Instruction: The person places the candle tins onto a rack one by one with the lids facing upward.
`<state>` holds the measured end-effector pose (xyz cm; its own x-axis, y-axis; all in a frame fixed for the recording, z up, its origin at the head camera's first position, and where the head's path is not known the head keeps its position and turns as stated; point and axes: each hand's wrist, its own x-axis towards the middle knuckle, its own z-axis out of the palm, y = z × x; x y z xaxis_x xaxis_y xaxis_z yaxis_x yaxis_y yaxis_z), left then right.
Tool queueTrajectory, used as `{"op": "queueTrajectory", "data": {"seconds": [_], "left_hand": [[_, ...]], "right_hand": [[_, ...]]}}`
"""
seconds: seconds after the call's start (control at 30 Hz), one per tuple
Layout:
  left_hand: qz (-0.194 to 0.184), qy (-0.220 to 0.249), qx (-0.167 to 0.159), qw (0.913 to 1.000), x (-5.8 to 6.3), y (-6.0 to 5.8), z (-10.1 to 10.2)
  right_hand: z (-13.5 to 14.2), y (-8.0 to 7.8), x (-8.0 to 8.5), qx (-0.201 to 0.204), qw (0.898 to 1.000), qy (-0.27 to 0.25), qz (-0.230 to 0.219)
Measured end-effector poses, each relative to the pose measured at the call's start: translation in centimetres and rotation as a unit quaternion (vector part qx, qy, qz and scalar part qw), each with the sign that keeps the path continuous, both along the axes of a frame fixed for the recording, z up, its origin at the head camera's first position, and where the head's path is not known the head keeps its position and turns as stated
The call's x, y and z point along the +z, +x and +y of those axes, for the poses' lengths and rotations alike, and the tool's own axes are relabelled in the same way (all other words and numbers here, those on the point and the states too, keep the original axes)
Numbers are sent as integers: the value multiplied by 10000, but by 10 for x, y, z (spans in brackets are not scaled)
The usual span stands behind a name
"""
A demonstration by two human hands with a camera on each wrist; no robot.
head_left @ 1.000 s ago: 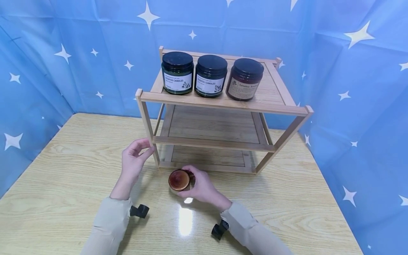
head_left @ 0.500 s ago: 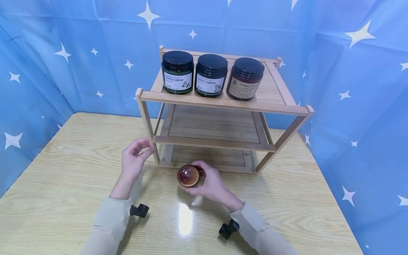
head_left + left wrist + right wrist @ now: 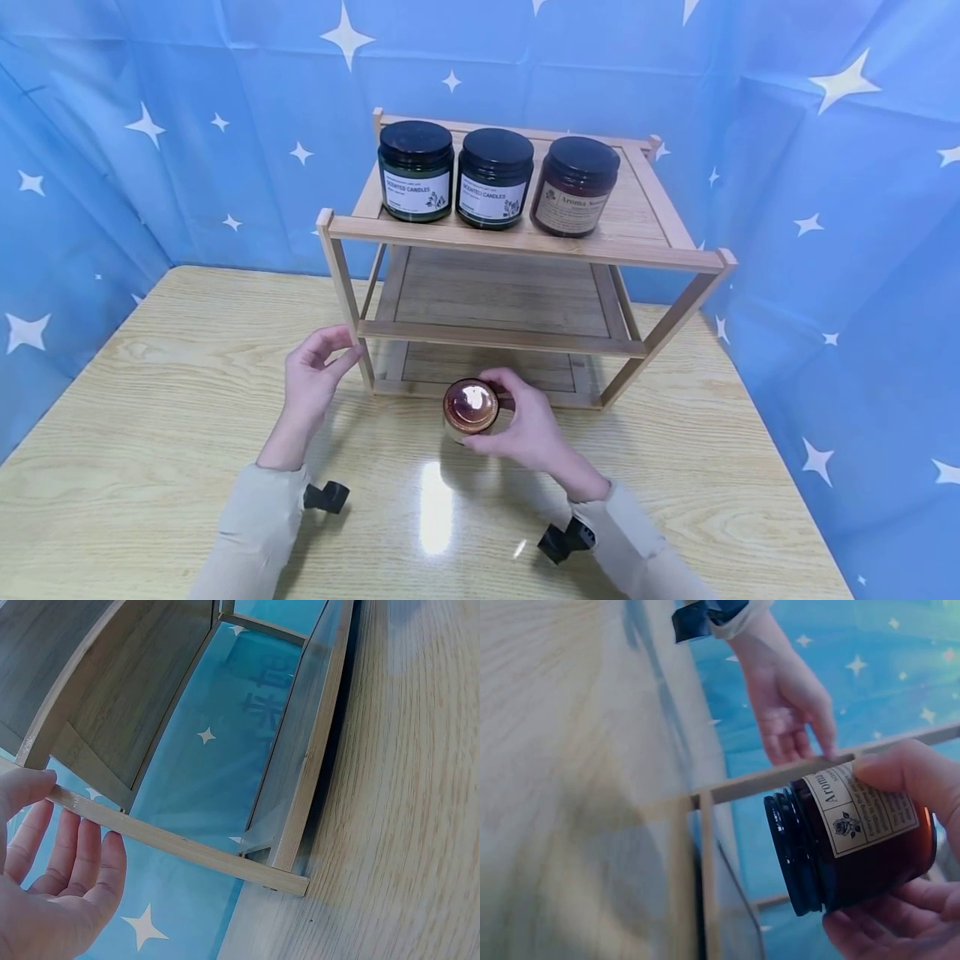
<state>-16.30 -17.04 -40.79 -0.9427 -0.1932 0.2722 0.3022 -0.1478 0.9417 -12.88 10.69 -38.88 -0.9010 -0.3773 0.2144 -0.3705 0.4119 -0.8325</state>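
In the head view my right hand [image 3: 528,427] grips an amber candle jar [image 3: 470,405] just in front of the rack's bottom tier. The jar is upside down, its glass base facing up. In the right wrist view its black lid [image 3: 789,859] faces the table side, and my thumb lies across the cream "Aroma" label [image 3: 859,806]. My left hand [image 3: 311,379] pinches the left front post of the wooden rack [image 3: 525,242]. The left wrist view shows the thumb on one side of that post [image 3: 150,831] and the fingers on the other.
On the rack's top tier stand two green scented candle jars [image 3: 416,171] [image 3: 495,178] and a dark red Aroma jar [image 3: 575,187]. Middle [image 3: 498,287] and bottom tiers [image 3: 487,367] lie below. The wood-grain table [image 3: 187,375] meets a blue star curtain [image 3: 225,167] behind.
My right hand has carried the amber jar to the right and a little toward the rack, and the jar looks larger from above. The left hand stays at the post.
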Motion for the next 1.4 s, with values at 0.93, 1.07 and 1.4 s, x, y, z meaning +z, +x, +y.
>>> {"op": "queueTrajectory", "data": {"seconds": [0.93, 1.07, 1.4], "left_hand": [[-49, -227, 154, 9996, 2, 2, 1], [-63, -240, 174, 9995, 2, 2, 1], [-21, -32, 62, 10000, 3, 2, 1]], "right_hand": [[52, 10, 31, -496, 9968, 150, 617], [59, 12, 33, -522, 9962, 180, 679], [74, 18, 43, -506, 9950, 58, 864]]}}
